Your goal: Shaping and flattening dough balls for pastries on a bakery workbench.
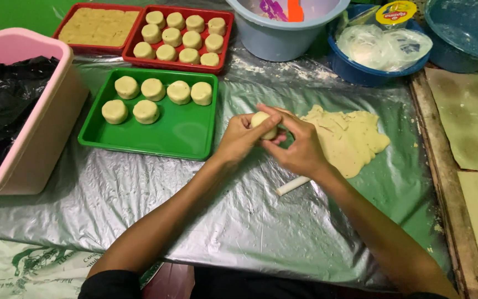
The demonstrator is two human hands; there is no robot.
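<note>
1. While I sit at the table (250, 221), both hands pinch a dough ball (263, 124).
2. My left hand (241, 137) cups it; my right hand (300, 145) covers it.
3. It is beside the green tray (178, 135).

Soft, even overhead light, sharp throughout, with pale glare on the plastic sheet (239, 221) (shadows faint).

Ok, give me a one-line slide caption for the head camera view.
Both hands, left and right, shape a dough ball beside a green tray of six formed pieces.
</note>
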